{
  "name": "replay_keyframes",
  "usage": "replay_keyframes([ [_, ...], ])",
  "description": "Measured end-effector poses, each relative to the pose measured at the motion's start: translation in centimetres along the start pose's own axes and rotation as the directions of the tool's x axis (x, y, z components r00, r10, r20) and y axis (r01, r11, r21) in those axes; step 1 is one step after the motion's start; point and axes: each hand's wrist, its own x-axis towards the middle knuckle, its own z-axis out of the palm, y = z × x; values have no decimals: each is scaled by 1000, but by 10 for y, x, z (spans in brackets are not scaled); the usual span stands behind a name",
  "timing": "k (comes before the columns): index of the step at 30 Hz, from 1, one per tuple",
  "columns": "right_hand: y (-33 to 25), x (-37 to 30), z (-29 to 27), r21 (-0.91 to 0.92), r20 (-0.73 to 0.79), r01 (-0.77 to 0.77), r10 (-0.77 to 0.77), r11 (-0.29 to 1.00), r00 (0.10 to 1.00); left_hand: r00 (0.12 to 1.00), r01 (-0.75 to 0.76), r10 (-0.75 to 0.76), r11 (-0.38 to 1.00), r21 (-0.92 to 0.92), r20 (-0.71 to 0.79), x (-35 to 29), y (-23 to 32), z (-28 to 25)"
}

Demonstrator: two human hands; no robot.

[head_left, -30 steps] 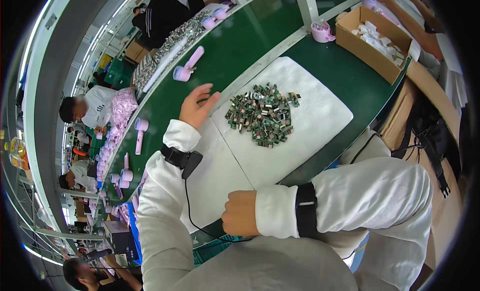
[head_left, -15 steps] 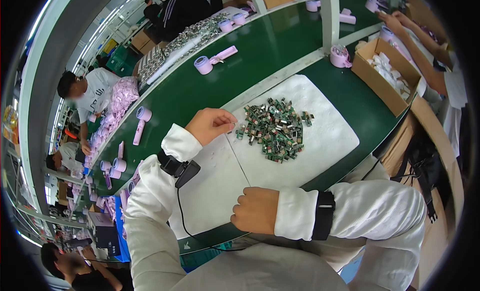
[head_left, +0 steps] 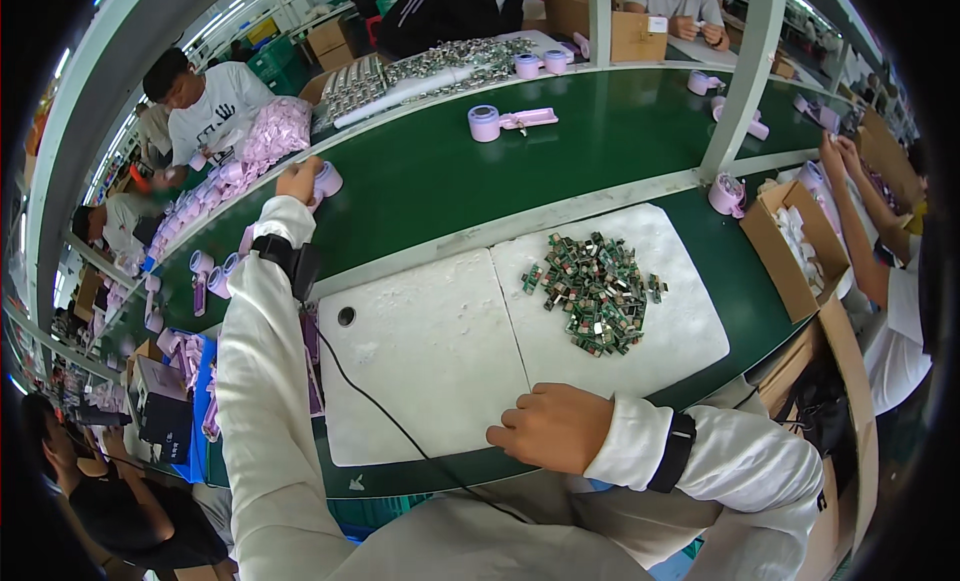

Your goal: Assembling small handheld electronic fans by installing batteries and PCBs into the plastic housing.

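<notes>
At full stretch, the left hand [head_left: 299, 179] is at the lilac part [head_left: 327, 181], whose round cup shows just to its right on the green tabletop [head_left: 400, 191], beyond the pale rail [head_left: 560, 217]; its fingers bend inward, but I cannot tell whether they grip. A sure hold here would, I judge, take the smooth cup around its side, with the wrist kept high enough to clear the rail. The black cable [head_left: 400, 429] from that wrist slants over the left half of the white sheet [head_left: 450, 331] and could snag or drag, so slack matters. Near that sheet's upper left corner is a round dark spot (disc or hole, I cannot say). Farther off, another lilac piece [head_left: 485, 123] lies on the green. The right hand [head_left: 560, 428] is loosely curled by the sheet's near edge; whether its hidden palm holds anything cannot be seen. Just beyond it, the heap of small circuit boards [head_left: 597, 293] could scatter if a sleeve brushed it. Rightward, a lilac cup [head_left: 727, 194] sits at the foot of the upright post [head_left: 745, 91], and an open carton [head_left: 785, 266] of white pieces crowds that end.
</notes>
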Motion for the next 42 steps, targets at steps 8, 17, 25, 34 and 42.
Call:
replay_keyframes([
  [8, 5, -1, 5, 21, 46, -68, 67, 997, 997, 913, -52, 406, 215, 975, -41, -47, -14, 17],
  [17, 3, 4, 3, 49, 31, -59, 58, 997, 998, 944, -194, 273, 12, 981, 183, -23, -38, 14],
  [25, 2, -1, 3, 79, 18, -81, 80, 994, 997, 872, -352, 377, 38, 935, 313, -99, -13, 60],
  [34, 14, -2, 2, 39, -43, -130, 132, 991, 990, 606, -794, 365, 222, 566, 707, -324, 22, 109],
  [42, 40, -9, -27, 145, -294, -251, 284, 957, 912, 553, -832, 262, 219, 510, 791, -406, 3, 98],
])
